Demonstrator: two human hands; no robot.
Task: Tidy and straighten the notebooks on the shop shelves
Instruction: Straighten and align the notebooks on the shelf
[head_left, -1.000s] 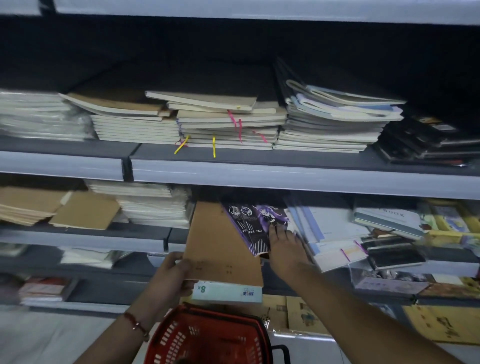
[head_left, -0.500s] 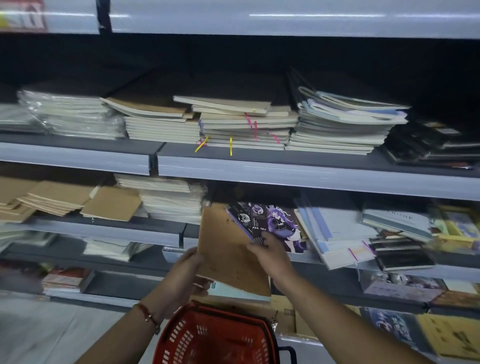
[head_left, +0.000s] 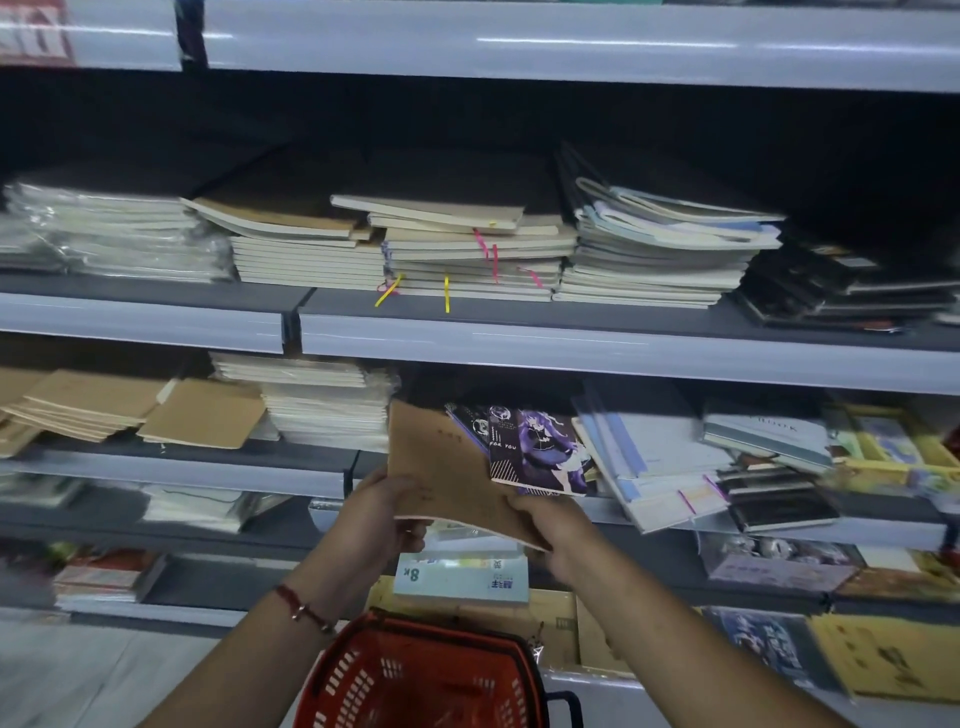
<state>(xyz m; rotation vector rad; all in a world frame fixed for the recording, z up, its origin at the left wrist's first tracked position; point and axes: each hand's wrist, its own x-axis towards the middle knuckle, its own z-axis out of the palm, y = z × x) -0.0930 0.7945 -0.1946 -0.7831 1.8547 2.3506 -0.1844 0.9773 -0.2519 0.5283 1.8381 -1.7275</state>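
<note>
Kraft-cover notebooks (head_left: 441, 467), a thin sheaf, held at the front of the middle shelf (head_left: 322, 480), tilted, far end reaching in under the shelf above. Left hand (head_left: 384, 512) gripping near-left corner, thumb on top, fingers curled beneath. Right hand (head_left: 553, 527) pinching near-right edge, thumb over, fingers under. Two-handed hold probably for squaring the sheaf before laying it flat; exact count in sheaf unreadable. Purple anime-cover notebook (head_left: 540, 449), one, lying skewed on top of sheaf's right side, overhanging, likely next to straighten. Upper shelf: five stacks, one plastic-wrapped (head_left: 109, 234), three pale-edged, one dark (head_left: 841, 291). Bookmark ribbons (head_left: 387, 296) dangling: two yellow, about three pink. Red shopping basket (head_left: 426, 675), one, below the forearms.
</note>
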